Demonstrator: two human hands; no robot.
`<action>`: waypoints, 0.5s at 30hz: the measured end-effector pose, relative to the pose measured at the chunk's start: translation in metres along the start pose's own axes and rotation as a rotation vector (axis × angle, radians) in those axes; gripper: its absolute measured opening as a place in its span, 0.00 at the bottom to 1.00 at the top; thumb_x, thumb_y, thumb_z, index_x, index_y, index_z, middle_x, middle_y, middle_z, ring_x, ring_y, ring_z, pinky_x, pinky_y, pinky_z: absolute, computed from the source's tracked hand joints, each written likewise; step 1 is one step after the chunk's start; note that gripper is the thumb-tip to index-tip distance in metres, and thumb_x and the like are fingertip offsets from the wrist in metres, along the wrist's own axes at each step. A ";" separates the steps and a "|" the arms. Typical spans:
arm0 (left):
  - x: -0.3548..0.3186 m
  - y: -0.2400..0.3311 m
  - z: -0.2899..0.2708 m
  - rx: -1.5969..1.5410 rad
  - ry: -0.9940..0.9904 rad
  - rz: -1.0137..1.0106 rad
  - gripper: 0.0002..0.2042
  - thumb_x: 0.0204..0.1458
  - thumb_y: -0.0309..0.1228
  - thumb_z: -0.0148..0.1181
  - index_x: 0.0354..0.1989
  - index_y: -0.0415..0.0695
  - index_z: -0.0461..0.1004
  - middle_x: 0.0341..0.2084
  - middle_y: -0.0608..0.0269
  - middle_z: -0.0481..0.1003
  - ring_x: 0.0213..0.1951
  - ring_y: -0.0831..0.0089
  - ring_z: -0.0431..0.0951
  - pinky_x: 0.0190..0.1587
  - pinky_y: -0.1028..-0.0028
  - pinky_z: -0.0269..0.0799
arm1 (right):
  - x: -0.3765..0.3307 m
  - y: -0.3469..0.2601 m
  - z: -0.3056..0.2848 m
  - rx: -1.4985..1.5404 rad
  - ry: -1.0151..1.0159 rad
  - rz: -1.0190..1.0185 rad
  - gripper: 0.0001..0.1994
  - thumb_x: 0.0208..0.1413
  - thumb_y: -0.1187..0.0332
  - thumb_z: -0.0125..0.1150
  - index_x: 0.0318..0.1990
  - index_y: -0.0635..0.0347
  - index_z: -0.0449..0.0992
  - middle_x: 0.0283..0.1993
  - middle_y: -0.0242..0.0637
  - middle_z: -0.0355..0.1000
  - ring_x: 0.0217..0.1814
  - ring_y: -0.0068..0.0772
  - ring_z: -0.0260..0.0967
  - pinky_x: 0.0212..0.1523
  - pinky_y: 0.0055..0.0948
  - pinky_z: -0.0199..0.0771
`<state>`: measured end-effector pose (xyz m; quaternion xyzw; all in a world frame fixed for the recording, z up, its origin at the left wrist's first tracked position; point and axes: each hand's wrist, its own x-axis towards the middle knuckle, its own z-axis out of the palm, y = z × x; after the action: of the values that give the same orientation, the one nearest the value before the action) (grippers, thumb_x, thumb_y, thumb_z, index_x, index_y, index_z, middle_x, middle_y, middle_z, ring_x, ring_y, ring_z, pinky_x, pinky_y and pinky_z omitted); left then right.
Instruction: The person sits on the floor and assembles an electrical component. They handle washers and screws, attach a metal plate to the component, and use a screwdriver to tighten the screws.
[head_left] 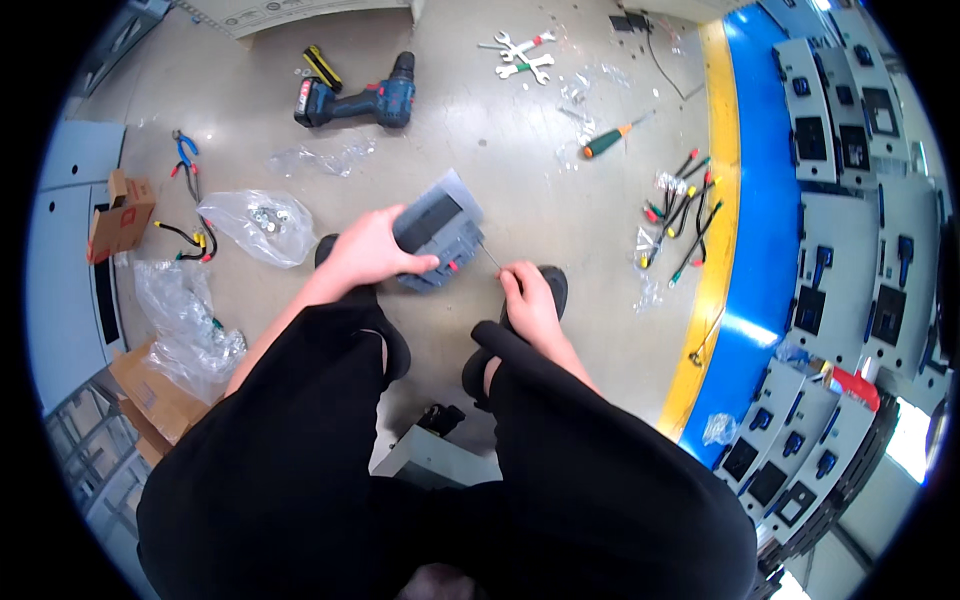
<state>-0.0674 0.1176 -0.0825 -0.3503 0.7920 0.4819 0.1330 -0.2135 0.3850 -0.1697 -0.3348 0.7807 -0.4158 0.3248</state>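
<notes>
Head view, bare hands over a workshop floor. At centre I see the grey device, a boxy unit with a dark panel and a small red part, tilted, between and slightly ahead of the black shoes; I cannot tell whether it touches the floor. The left hand grips its left side: thumb laid across the near face, the other fingers curled at the far side and mostly hidden from me. The right hand, just right of the device, has thumb and forefinger pinched on a thin rod; its upper end meets the device's right edge in my view, though I cannot confirm contact.

Surroundings, by position: ahead and left, I find the drill on its side, a yellow-and-black tool next to it; ahead and right, crossed wrenches and the screwdriver. Left of the hands lie a clear bag of small metal parts, short cables and blue-handled pliers. To the right, I note more cables beside the yellow stripe.
</notes>
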 end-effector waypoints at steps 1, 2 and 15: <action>0.003 0.000 -0.004 0.041 0.013 0.025 0.38 0.35 0.49 0.81 0.55 0.39 0.79 0.45 0.50 0.84 0.48 0.58 0.85 0.54 0.63 0.78 | 0.003 -0.006 -0.003 -0.027 -0.007 0.017 0.10 0.67 0.66 0.55 0.43 0.64 0.79 0.42 0.49 0.75 0.48 0.54 0.74 0.52 0.42 0.74; 0.004 -0.007 -0.006 0.004 0.023 0.042 0.36 0.36 0.46 0.81 0.54 0.38 0.79 0.45 0.50 0.84 0.48 0.60 0.85 0.55 0.64 0.77 | 0.006 -0.011 -0.002 -0.044 -0.021 0.028 0.10 0.67 0.66 0.55 0.42 0.64 0.79 0.42 0.49 0.76 0.48 0.54 0.74 0.52 0.42 0.74; 0.002 0.001 0.013 0.036 0.051 0.071 0.35 0.35 0.48 0.81 0.51 0.37 0.79 0.39 0.49 0.85 0.43 0.60 0.86 0.51 0.65 0.79 | 0.011 -0.027 -0.014 -0.022 -0.061 0.189 0.13 0.64 0.62 0.58 0.45 0.62 0.82 0.45 0.49 0.79 0.50 0.54 0.76 0.52 0.43 0.75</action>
<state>-0.0712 0.1283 -0.0893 -0.3316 0.8157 0.4629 0.1016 -0.2237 0.3707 -0.1431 -0.2758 0.8029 -0.3646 0.3826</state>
